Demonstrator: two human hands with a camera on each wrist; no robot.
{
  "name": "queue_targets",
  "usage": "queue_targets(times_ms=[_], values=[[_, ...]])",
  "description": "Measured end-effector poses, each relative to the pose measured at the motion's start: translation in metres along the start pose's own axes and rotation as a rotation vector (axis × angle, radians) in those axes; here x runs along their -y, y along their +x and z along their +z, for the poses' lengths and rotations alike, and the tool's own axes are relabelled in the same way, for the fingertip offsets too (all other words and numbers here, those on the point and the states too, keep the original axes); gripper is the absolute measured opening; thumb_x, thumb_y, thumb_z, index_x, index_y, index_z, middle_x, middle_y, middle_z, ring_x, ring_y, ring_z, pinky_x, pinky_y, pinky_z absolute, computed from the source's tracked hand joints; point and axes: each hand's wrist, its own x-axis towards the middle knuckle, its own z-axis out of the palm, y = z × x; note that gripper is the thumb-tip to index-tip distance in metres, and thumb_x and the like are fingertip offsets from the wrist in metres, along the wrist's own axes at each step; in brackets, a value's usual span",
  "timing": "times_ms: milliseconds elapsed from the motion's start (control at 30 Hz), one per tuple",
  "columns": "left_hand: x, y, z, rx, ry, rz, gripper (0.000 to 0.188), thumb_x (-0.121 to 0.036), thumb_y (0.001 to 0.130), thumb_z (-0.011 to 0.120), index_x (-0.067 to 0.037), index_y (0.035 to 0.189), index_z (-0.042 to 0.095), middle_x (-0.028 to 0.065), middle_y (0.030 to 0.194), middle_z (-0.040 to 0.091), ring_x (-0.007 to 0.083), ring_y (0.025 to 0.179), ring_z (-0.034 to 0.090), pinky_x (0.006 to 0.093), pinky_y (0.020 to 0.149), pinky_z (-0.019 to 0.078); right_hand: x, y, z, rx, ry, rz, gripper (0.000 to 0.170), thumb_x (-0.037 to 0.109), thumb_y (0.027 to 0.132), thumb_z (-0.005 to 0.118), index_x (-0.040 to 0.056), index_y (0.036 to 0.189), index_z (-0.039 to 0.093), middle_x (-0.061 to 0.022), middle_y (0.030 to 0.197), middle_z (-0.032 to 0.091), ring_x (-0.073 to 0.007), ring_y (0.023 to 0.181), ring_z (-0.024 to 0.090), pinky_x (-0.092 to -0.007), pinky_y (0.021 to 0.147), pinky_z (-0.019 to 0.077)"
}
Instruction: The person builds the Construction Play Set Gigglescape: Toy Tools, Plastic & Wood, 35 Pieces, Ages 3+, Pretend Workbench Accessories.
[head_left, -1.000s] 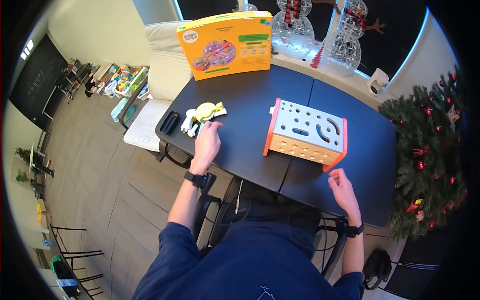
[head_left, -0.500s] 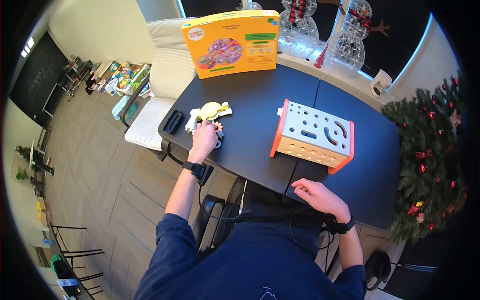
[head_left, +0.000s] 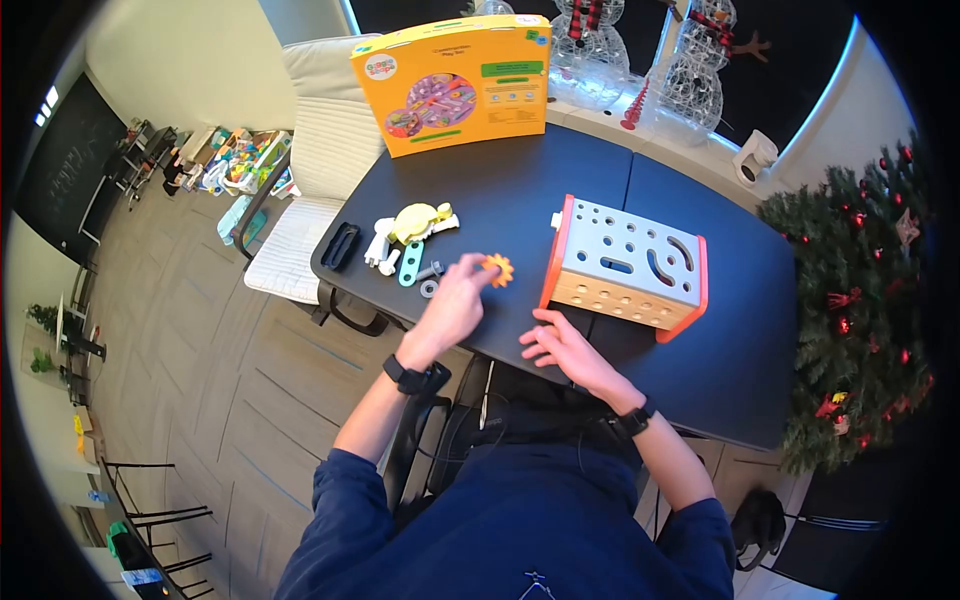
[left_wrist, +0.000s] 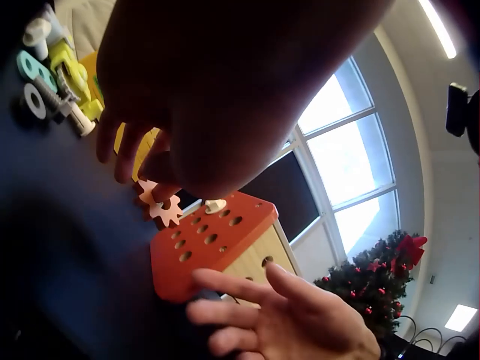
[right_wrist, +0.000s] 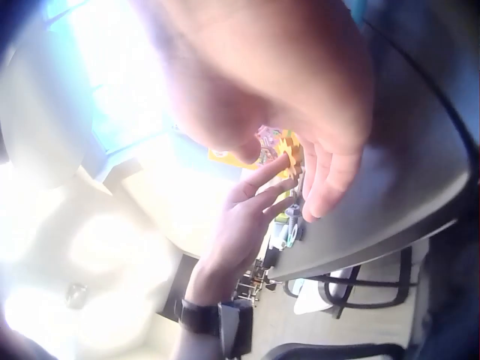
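My left hand pinches an orange toy gear at its edge, between thumb and fingers, over the front of the dark table. The gear also shows at the fingertips in the left wrist view. My right hand is held palm inward with fingers loosely extended, holding nothing, near the front corner of the wooden toy box. That box has a grey top with holes and slots and red end panels. Left of the hands lie a teal strip with holes, a grey bolt and a grey ring.
Yellow and white toy pieces and a black case lie at the table's left end. A yellow play set box stands at the back. A decorated tree is beside the right edge, a white chair at the left.
My left hand has moved right from the pile of toy pieces, bringing the orange gear along. My right hand has come left and forward, its fingers spreading toward the left hand.
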Motion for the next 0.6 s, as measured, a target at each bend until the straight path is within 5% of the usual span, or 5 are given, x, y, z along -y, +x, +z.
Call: queue_targets(times_ms=[167,233,367,433,600], values=[[-0.028,-0.021,0.005,0.189,-0.14,-0.053,0.051,0.012,0.092,0.048,0.002,0.137,0.069,0.0219,0.149,0.054,0.0404,0.131,0.061,0.047,0.112,0.0504,-0.006,0.039,0.022,0.025,0.276,0.105,0.047,0.039,0.119,0.042,0.0088,0.155,0.036,-0.0147,0.132,0.065,-0.021,0.115,0.07,-0.0348,0.095,0.0563],[-0.03,-0.028,0.003,0.23,-0.141,-0.037,0.051,0.012,0.092,0.047,0.001,0.136,0.07,0.0209,0.15,0.053,0.0404,0.132,0.061,0.0475,0.112,0.0504,-0.018,0.045,0.026,0.01,0.257,0.084,0.044,0.04,0.119,0.041,0.0091,0.15,0.039,-0.0127,0.119,0.067,-0.0181,0.102,0.072,-0.0317,0.086,0.0575],[-0.02,-0.019,-0.016,0.258,-0.216,-0.084,0.042,0.006,0.091,0.049,0.0,0.126,0.072,0.0224,0.12,0.072,0.0392,0.119,0.069,0.0454,0.105,0.0546,-0.026,0.047,0.025,0.033,0.2,0.136,0.039,0.038,0.119,0.04,0.0055,0.14,0.043,-0.0113,0.105,0.07,-0.0158,0.083,0.073,-0.0283,0.074,0.0566],[-0.016,0.0,-0.028,0.091,-0.017,-0.132,0.027,0.005,0.091,0.053,-0.002,0.11,0.071,0.023,0.106,0.074,0.0421,0.104,0.072,0.0517,0.09,0.0577,-0.025,0.042,0.021,0.036,0.179,0.184,0.036,0.037,0.119,0.04,0.0046,0.135,0.046,-0.011,0.102,0.071,-0.0149,0.081,0.073,-0.0277,0.072,0.0561],[0.059,0.052,-0.012,-0.123,0.648,-0.064,0.023,-0.003,0.091,0.064,0.003,0.113,0.068,0.0202,0.104,0.065,0.037,0.096,0.068,0.0482,0.084,0.0575,-0.013,0.031,0.014,0.045,0.102,0.159,0.034,0.036,0.117,0.047,0.0027,0.124,0.053,-0.0096,0.096,0.072,-0.0143,0.076,0.073,-0.0259,0.067,0.0541]])
